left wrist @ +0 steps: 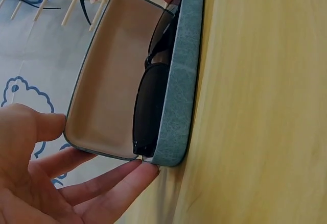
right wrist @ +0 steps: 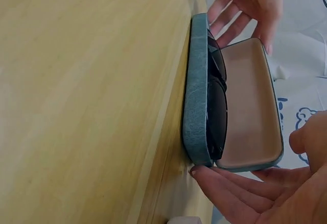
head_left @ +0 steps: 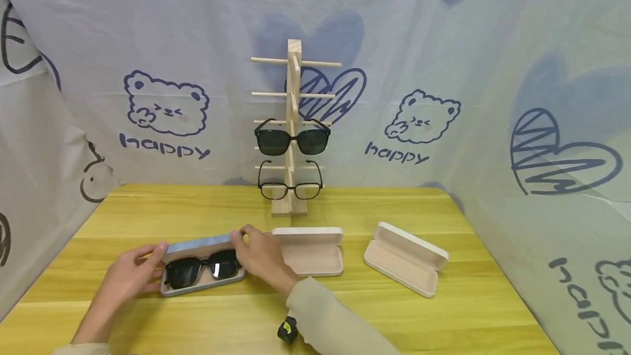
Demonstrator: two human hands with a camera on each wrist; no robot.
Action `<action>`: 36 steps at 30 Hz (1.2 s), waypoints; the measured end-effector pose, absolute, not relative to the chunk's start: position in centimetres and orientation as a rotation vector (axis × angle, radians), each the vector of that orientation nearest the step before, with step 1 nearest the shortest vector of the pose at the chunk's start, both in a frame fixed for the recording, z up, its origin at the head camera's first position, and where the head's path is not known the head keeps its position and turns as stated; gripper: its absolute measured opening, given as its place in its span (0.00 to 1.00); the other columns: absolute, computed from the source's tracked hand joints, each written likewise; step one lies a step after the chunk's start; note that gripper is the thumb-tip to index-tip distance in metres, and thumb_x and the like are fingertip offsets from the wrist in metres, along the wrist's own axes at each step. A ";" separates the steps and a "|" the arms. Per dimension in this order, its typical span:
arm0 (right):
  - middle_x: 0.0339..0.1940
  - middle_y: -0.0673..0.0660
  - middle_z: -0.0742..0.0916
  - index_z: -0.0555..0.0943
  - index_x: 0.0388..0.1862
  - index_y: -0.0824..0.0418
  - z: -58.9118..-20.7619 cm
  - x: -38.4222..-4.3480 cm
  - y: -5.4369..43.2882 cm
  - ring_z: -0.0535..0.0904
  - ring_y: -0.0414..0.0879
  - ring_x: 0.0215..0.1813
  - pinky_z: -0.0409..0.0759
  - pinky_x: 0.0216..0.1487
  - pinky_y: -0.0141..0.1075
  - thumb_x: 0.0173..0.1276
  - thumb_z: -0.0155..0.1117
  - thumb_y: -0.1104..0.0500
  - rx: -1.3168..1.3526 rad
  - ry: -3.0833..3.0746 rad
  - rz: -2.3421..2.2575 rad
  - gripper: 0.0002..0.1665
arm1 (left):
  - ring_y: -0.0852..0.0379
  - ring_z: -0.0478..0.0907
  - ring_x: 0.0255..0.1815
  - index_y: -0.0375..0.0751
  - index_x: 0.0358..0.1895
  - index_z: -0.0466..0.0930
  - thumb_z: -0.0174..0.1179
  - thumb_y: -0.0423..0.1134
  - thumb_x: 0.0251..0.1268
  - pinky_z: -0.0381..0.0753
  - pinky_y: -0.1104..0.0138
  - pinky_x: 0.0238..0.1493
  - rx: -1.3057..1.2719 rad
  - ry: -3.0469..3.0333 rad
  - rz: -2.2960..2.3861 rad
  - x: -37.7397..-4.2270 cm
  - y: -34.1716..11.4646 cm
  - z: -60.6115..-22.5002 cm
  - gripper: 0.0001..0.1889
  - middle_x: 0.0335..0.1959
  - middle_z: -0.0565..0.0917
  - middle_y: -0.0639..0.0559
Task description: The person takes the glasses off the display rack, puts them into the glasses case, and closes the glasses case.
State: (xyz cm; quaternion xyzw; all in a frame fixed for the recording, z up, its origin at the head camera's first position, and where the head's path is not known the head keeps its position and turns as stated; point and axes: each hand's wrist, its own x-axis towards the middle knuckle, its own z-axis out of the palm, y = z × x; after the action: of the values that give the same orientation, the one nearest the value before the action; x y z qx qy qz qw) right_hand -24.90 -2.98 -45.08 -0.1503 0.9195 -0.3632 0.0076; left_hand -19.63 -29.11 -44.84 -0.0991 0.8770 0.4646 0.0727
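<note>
A teal glasses case (head_left: pixel 199 245) stands with its lid raised on the table's left side. Black sunglasses (head_left: pixel 185 273) lie in its lower half, temples folded out of sight behind the lenses. At the case's left end, my left hand (head_left: pixel 129 272) holds lid and base, thumb (left wrist: pixel 50 127) on the lid's rim and fingers along the end. My right hand (head_left: pixel 263 256) grips the opposite end, fingers at the lid's top corner. From the right wrist view, the pink lining (right wrist: pixel 250 101) faces out and my fingers (right wrist: pixel 230 185) sit against the hinge end.
Behind stands a wooden rack (head_left: pixel 294 92) bearing sunglasses (head_left: pixel 273 142) and clear eyeglasses (head_left: pixel 273 191). Two white cases (head_left: pixel 315 261) (head_left: pixel 401 267) lie opened to the right. A small black object (head_left: pixel 287 330) with a yellow mark is beside my right sleeve (head_left: pixel 335 316).
</note>
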 end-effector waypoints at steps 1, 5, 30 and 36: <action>0.21 0.49 0.83 0.84 0.53 0.55 -45.1 -24.9 -3.0 0.77 0.42 0.28 0.78 0.38 0.34 0.83 0.50 0.42 -0.479 2.876 -1.128 0.23 | 0.42 0.89 0.52 0.19 0.77 0.55 0.42 0.66 0.79 0.92 0.62 0.40 -0.298 2.632 1.396 -19.6 -29.1 -44.9 0.48 0.64 0.76 0.20; 0.22 0.49 0.86 0.86 0.53 0.56 -45.1 -25.0 -3.2 0.74 0.40 0.24 0.83 0.43 0.36 0.82 0.52 0.43 -0.505 2.882 -1.120 0.22 | 0.39 0.88 0.54 0.19 0.77 0.54 0.42 0.66 0.79 0.92 0.61 0.41 -0.285 2.620 1.388 -19.6 -29.2 -44.8 0.48 0.64 0.76 0.20; 0.31 0.52 0.91 0.86 0.56 0.54 -45.2 -25.1 -1.7 0.78 0.33 0.25 0.72 0.25 0.26 0.76 0.65 0.47 -0.536 2.640 -1.260 0.17 | 0.38 0.85 0.59 0.28 0.80 0.56 0.49 0.61 0.80 0.91 0.58 0.47 -0.283 2.459 1.496 -18.8 -29.2 -45.1 0.42 0.72 0.67 0.20; 0.34 0.51 0.92 0.86 0.55 0.51 -45.3 -24.9 -1.4 0.81 0.33 0.30 0.76 0.30 0.27 0.74 0.68 0.49 -0.522 2.614 -1.236 0.15 | 0.49 0.88 0.53 0.29 0.78 0.61 0.53 0.55 0.80 0.91 0.59 0.47 -0.301 2.431 1.520 -18.4 -29.3 -45.2 0.37 0.69 0.72 0.21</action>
State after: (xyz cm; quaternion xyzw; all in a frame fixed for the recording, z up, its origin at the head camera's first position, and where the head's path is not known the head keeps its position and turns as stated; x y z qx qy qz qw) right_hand -24.91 -1.38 -45.32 -0.1767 0.8851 -0.4184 0.1018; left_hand -18.42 -29.27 -45.18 -0.1034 0.8363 0.5228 0.1291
